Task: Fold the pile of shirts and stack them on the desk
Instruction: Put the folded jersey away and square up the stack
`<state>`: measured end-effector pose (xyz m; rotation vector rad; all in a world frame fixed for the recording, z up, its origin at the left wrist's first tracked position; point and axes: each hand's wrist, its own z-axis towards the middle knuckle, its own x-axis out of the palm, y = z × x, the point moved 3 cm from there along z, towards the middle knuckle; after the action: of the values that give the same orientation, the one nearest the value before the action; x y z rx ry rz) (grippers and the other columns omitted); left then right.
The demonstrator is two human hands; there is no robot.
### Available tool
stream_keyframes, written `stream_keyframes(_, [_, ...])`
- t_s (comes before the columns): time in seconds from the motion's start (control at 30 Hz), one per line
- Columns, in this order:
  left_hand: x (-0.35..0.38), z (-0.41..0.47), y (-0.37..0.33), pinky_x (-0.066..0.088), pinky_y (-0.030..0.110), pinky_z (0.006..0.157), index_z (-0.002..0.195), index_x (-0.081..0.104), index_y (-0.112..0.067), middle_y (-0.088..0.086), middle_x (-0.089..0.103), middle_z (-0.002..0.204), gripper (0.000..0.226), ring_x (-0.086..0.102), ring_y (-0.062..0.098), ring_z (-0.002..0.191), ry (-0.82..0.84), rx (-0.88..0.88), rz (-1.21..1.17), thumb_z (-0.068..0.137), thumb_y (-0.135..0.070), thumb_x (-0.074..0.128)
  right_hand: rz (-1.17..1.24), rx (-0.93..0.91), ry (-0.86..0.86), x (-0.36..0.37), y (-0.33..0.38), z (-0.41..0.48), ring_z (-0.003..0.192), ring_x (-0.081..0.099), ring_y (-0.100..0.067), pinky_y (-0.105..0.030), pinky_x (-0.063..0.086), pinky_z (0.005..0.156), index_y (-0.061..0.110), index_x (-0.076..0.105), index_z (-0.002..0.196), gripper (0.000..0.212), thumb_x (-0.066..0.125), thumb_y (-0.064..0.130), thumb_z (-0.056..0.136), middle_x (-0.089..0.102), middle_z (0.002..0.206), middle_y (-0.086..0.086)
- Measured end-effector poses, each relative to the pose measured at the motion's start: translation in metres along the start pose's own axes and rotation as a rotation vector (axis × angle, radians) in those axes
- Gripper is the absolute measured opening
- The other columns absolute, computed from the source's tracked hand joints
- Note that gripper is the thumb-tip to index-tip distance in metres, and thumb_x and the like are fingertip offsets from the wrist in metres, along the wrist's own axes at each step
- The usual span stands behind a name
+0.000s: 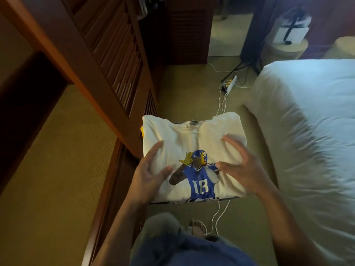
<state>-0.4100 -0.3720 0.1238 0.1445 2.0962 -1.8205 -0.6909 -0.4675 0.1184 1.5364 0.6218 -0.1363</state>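
Observation:
A stack of folded shirts [184,139] sits in front of me above the carpet; what bears it from below is hidden. The top shirt is white, with a print of a football player in a blue number 18 jersey [200,181]. Yellow cloth [142,131] peeks out at the stack's left edge, and striped cloth shows along its near edge. My left hand [148,173] holds the stack's left side, thumb and one finger on top, the other fingers hidden. My right hand [242,166] rests on the right part with fingers spread and relaxed.
Dark wooden louvred panels and a wooden frame [107,77] rise close on the left. A bed with a white duvet [307,131] fills the right. A power strip [231,84] and white cables [221,104] lie on the carpet beyond and under the stack. My sandalled foot [197,227] is below.

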Motion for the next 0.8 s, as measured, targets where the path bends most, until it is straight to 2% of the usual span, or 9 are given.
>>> stream_keyframes(0.07, [0.005,0.036,-0.004,0.058,0.036,0.093,0.142,0.036,-0.063,-0.037,0.036,0.137,0.068,0.056,0.013,0.126,-0.002,-0.004,-0.024,0.086,-0.048,0.072,0.008,0.016,-0.005,-0.011,-0.001,0.036,0.13,0.045,0.009,-0.023,0.041,0.104,0.052,0.051,0.138,0.079,0.09,0.028,0.073,0.048,0.142,0.031])
stream_keyframes(0.17, [0.008,0.099,-0.002,0.053,0.047,0.103,0.144,0.036,-0.061,-0.04,0.034,0.139,0.069,0.047,0.015,0.135,-0.01,-0.024,-0.001,0.087,-0.05,0.072,0.019,0.011,-0.004,-0.02,-0.003,0.098,0.128,0.048,0.006,-0.024,0.044,0.103,0.048,0.053,0.138,0.078,0.09,0.024,0.074,0.049,0.143,0.027])
stream_keyframes(0.23, [0.007,0.144,-0.002,0.05,0.048,0.106,0.145,0.036,-0.058,-0.039,0.034,0.139,0.07,0.043,0.013,0.138,-0.024,-0.036,0.003,0.089,-0.042,0.073,0.004,0.028,0.005,-0.022,-0.005,0.143,0.126,0.05,-0.003,-0.027,0.047,0.1,0.048,0.052,0.139,0.077,0.088,0.024,0.076,0.048,0.143,0.021])
stream_keyframes(0.3, [0.007,0.189,-0.002,0.05,0.042,0.107,0.147,0.037,-0.055,-0.039,0.035,0.14,0.071,0.041,0.01,0.139,-0.031,-0.026,0.0,0.09,-0.035,0.073,-0.01,0.033,0.002,-0.025,-0.005,0.188,0.125,0.051,-0.01,-0.033,0.05,0.099,0.051,0.05,0.138,0.076,0.087,0.026,0.076,0.048,0.144,0.016])
stream_keyframes(0.43, [0.002,0.278,-0.009,0.049,0.041,0.108,0.148,0.039,-0.05,-0.042,0.033,0.138,0.073,0.042,0.006,0.136,-0.008,-0.023,0.007,0.089,-0.029,0.075,-0.024,0.053,-0.015,-0.031,-0.005,0.27,0.121,0.054,-0.016,-0.043,0.054,0.096,0.058,0.048,0.135,0.075,0.087,0.031,0.076,0.048,0.14,0.01])
stream_keyframes(0.6, [-0.001,0.37,-0.026,0.044,0.046,0.113,0.143,0.042,-0.056,-0.025,0.035,0.146,0.072,0.038,0.01,0.139,0.007,-0.07,-0.039,0.09,-0.021,0.076,-0.066,0.1,-0.035,-0.045,-0.002,0.357,0.115,0.056,-0.022,-0.047,0.054,0.092,0.064,0.044,0.134,0.076,0.086,0.035,0.077,0.049,0.138,0.002])
stream_keyframes(0.73, [0.003,0.439,-0.035,0.042,0.047,0.114,0.147,0.045,-0.045,-0.037,0.035,0.142,0.075,0.039,0.006,0.139,-0.01,-0.061,-0.039,0.086,-0.022,0.08,-0.042,0.084,-0.019,-0.057,-0.003,0.426,0.112,0.058,-0.022,-0.049,0.055,0.09,0.062,0.044,0.136,0.076,0.086,0.04,0.076,0.05,0.138,-0.001])
stream_keyframes(0.8, [0.005,0.476,-0.039,0.042,0.044,0.114,0.148,0.045,-0.039,-0.037,0.035,0.143,0.076,0.04,0.002,0.138,-0.006,-0.059,-0.036,0.083,-0.024,0.081,-0.043,0.081,-0.008,-0.062,-0.008,0.465,0.113,0.058,-0.02,-0.049,0.056,0.091,0.062,0.043,0.136,0.077,0.086,0.038,0.076,0.05,0.138,0.0])
